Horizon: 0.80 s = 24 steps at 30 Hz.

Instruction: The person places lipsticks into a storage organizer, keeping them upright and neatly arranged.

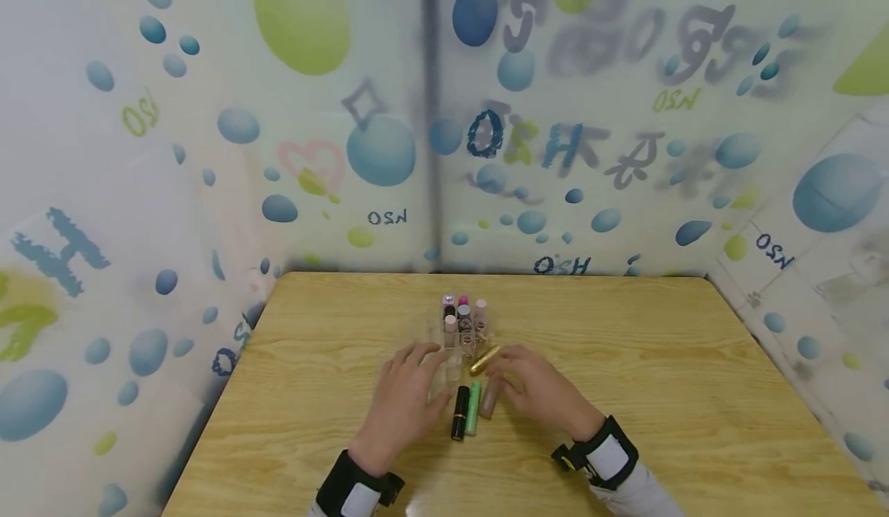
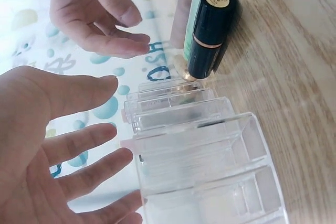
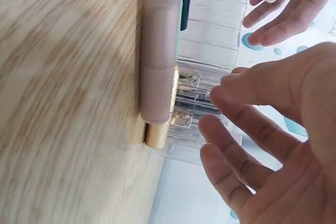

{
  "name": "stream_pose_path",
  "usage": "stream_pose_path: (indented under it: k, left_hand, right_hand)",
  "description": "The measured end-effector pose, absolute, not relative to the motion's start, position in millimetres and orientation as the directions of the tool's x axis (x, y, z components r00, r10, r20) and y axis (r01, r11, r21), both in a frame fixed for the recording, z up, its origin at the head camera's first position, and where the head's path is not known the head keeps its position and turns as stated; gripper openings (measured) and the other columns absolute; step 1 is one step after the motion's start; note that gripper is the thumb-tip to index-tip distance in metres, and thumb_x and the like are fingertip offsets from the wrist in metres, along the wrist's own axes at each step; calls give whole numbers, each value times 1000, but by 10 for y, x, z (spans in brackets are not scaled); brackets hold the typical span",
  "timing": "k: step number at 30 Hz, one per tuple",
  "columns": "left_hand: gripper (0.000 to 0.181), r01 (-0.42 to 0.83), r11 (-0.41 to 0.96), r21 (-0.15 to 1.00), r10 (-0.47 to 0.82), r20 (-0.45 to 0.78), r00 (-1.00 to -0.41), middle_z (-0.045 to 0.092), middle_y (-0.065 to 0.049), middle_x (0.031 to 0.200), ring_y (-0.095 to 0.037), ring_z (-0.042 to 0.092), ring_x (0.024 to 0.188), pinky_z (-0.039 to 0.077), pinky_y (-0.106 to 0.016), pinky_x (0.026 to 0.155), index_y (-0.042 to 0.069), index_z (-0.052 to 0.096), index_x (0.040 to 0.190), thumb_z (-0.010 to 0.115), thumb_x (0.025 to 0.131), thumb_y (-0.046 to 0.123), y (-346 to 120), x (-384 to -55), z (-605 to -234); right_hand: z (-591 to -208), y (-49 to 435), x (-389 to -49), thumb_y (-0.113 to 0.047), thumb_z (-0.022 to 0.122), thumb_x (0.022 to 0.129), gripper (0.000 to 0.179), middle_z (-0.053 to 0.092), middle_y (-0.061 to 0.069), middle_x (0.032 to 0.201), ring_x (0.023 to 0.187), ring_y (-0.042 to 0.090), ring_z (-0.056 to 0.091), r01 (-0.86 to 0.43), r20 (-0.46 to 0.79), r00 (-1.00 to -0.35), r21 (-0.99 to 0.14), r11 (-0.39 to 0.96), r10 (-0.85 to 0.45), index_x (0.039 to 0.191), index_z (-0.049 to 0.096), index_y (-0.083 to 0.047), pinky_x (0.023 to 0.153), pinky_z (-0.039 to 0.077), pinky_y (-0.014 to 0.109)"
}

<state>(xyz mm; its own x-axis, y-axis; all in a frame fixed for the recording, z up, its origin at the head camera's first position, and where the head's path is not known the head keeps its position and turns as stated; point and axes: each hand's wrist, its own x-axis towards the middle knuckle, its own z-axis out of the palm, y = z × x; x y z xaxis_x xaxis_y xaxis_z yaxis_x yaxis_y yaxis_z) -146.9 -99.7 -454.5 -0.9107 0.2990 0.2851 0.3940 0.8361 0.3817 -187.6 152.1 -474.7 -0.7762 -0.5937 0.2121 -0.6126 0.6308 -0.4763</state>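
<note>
Four tubes [image 1: 473, 410] on wooden table [image 1: 625, 332]; left hand [image 1: 408, 395] and right hand [image 1: 540, 387] relaxed, holding nothing.
Nearest: black tube [image 1: 460, 417], green tube [image 1: 474, 405], brownish-pink tube [image 1: 489, 400], roughly side by side. Left hand, fingers spread, beside clear organiser [image 2: 178, 161], contact uncertain; right hand, fingers loosely bent, near the brownish-pink tube. Next: gold tube [image 1: 484, 361], aslant. Beyond: small cosmetics [image 1: 464, 320] in the organiser's far compartments. Behind: patterned wall [image 1: 611, 162].

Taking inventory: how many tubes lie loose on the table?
4: from left, black tube, green tube, pinkish tube by the right hand; gold tube behind, beside the organizer.
</note>
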Motion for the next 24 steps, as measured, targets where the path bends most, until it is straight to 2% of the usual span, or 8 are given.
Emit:
stream_pose_path:
  k: [4, 9, 18, 24]
  left_hand:
    - [47, 411, 828, 382, 306, 305, -902, 66, -10, 135, -39, 57, 127, 49, -62, 99, 11, 72, 128, 81, 87, 31, -982, -1460, -4569]
    - [39, 432, 814, 388, 311, 337, -889, 69, -7, 130, -37, 60, 121, 49, -61, 98, 12, 75, 121, 81, 87, 29, -968, -1466, -4588]
    - [35, 450, 806, 386, 337, 326, -883, 70, -7, 129, -34, 60, 118, 50, -58, 95, 13, 76, 118, 78, 89, 32, -932, -1474, -4612]
    - [34, 461, 799, 386, 343, 336, -877, 70, -7, 127, -33, 60, 118, 50, -56, 94, 13, 76, 118, 78, 90, 32, -907, -1470, -4612]
  right_hand:
    - [-4768, 1551, -1865, -4, 71, 92, 27, 70, 6, 127, 123, 24, 62, -616, 163, -766, -461, 639, -622, 117, 77, -11, 101, 55, 43]
    - [-4801, 1525, -1882, 0, 70, 90, 31, 70, 2, 129, 122, 19, 61, -658, 165, -733, -420, 625, -660, 119, 77, -12, 105, 52, 40]
    - [-4859, 1533, -1868, 0, 74, 87, 28, 72, -3, 118, 112, 16, 62, -656, 164, -742, -372, 656, -650, 110, 79, -15, 98, 55, 40]
    - [-4893, 1577, -1873, -1, 77, 85, 22, 73, -5, 107, 101, 13, 63, -656, 184, -746, -371, 657, -641, 101, 79, -15, 89, 56, 37]
